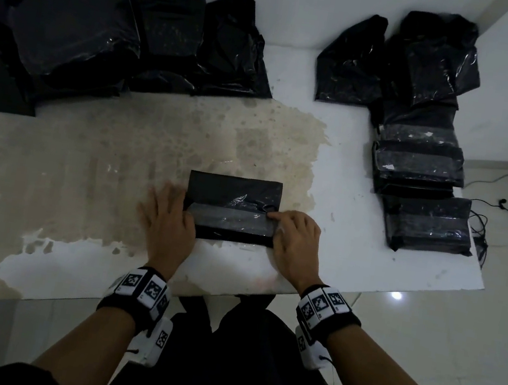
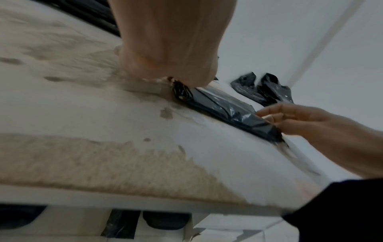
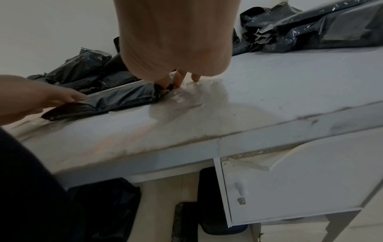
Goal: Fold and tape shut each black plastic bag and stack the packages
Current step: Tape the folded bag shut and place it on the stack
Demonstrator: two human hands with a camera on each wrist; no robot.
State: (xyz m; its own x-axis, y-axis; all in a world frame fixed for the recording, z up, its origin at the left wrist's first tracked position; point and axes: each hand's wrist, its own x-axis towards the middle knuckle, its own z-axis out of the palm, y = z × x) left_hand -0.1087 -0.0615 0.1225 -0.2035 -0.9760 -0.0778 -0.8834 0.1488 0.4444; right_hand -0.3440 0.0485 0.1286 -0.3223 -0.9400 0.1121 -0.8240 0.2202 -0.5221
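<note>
You are at the taping step: the folded bag (image 1: 231, 208) lies on the table (image 1: 355, 235) before you, your left hand (image 1: 168, 222) flat at its left end, your right hand (image 1: 294, 242) pinching the tape (image 1: 228, 218) at the right end; next, press the tape ends down, then move it to the stack (image 1: 421, 199)

Left hand (image 2: 165, 49) blurred, fingers hidden.

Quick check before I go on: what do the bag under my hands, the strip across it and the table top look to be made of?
Bag: thin black plastic film, glossy; it crinkles and glints. Strip: looks like clear glossy tape, greyish over the black, with shiny highlights. Table top: probably white-coated board; the coating is worn to a beige, fibrous-looking layer in patches.
</note>
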